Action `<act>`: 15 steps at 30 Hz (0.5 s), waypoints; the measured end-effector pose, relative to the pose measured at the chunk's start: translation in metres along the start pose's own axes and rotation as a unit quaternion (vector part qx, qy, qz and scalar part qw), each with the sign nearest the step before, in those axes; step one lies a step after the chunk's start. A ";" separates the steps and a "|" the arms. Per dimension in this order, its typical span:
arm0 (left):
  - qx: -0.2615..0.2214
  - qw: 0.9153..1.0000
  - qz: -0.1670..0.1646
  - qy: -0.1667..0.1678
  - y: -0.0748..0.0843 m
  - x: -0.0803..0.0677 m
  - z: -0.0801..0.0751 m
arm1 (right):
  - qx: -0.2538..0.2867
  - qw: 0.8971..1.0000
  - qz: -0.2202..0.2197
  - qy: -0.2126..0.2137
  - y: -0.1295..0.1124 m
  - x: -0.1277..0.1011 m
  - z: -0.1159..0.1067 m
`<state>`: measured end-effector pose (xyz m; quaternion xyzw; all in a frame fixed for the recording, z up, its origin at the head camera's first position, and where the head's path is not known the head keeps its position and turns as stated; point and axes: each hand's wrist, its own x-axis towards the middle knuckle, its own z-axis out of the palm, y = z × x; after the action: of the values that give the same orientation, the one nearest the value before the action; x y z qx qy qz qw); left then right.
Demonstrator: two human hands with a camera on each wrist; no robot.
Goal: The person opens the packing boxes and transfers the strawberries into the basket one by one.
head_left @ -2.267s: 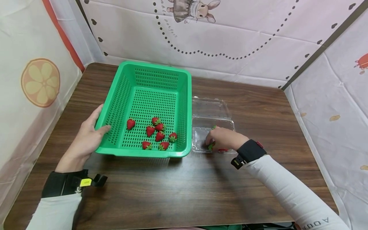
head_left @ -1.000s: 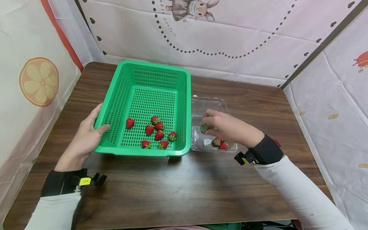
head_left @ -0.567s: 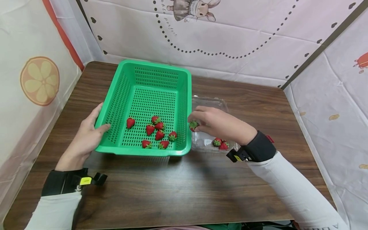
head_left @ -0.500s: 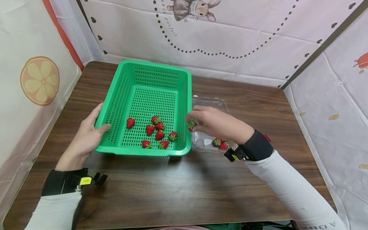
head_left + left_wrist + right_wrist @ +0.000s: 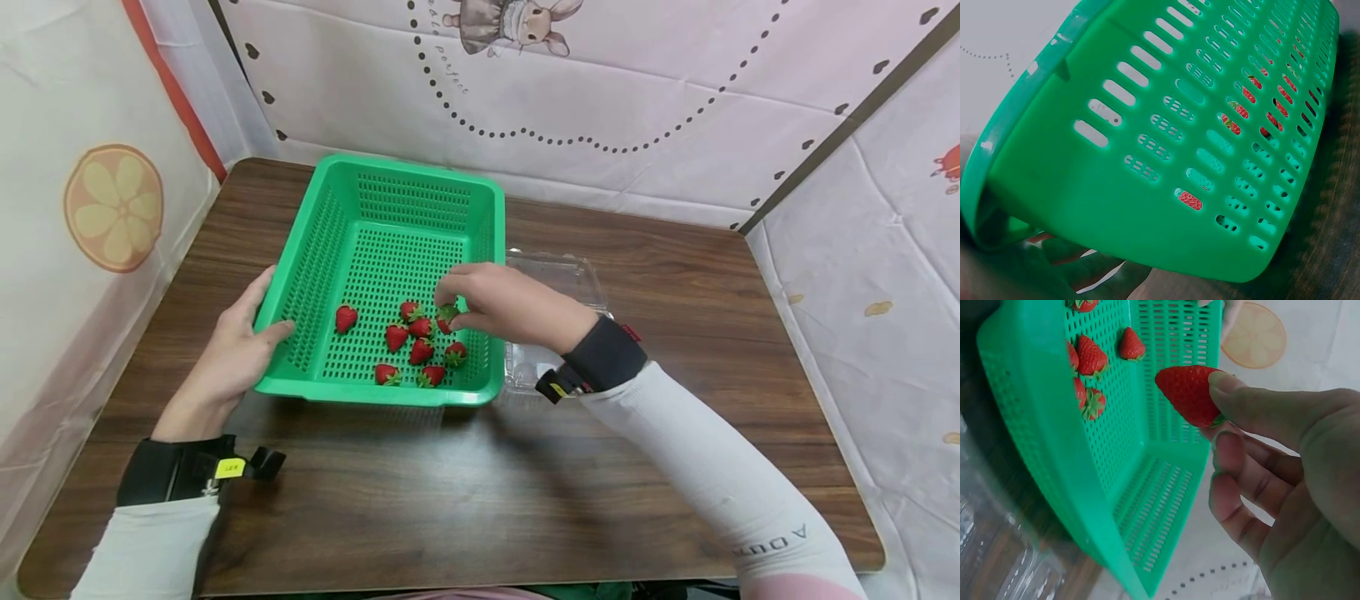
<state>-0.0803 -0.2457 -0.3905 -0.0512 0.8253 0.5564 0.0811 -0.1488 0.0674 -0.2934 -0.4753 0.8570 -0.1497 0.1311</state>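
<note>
My right hand (image 5: 513, 304) pinches a strawberry (image 5: 1189, 392) by its leafy end between thumb and fingers, over the right side of a green perforated basket (image 5: 408, 250). In the basket lie several red strawberries (image 5: 396, 337), mostly toward the near right, with one apart on the left. My left hand (image 5: 243, 346) grips the basket's left rim, thumb inside the wall and fingers outside. The left wrist view shows the basket's outer wall (image 5: 1085, 206), with bits of red through its slots. To the right stands a clear plastic clamshell box (image 5: 558, 279), partly hidden by my right arm.
Everything rests on a brown wood-grain table (image 5: 675, 317). Printed cloth walls (image 5: 600, 83) close it in at the back and both sides. The basket and the clear box stand side by side, nearly touching.
My right hand has lifted a strawberry out of the clear box and moved left over the basket. The left hand has stayed on the basket's rim.
</note>
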 end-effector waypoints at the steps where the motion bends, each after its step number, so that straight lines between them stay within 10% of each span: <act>1: 0.000 1.000 0.000 0.000 0.000 0.000 0.000 | -0.002 1.000 0.000 -0.007 -0.001 0.005 0.001; 15: -0.003 1.000 0.005 0.006 0.000 0.001 0.001 | -0.074 0.990 0.014 -0.116 -0.010 0.050 0.022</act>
<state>-0.0815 -0.2450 -0.3908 -0.0512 0.8242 0.5592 0.0731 -0.1584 0.0172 -0.3143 -0.4855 0.8514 -0.0280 0.1963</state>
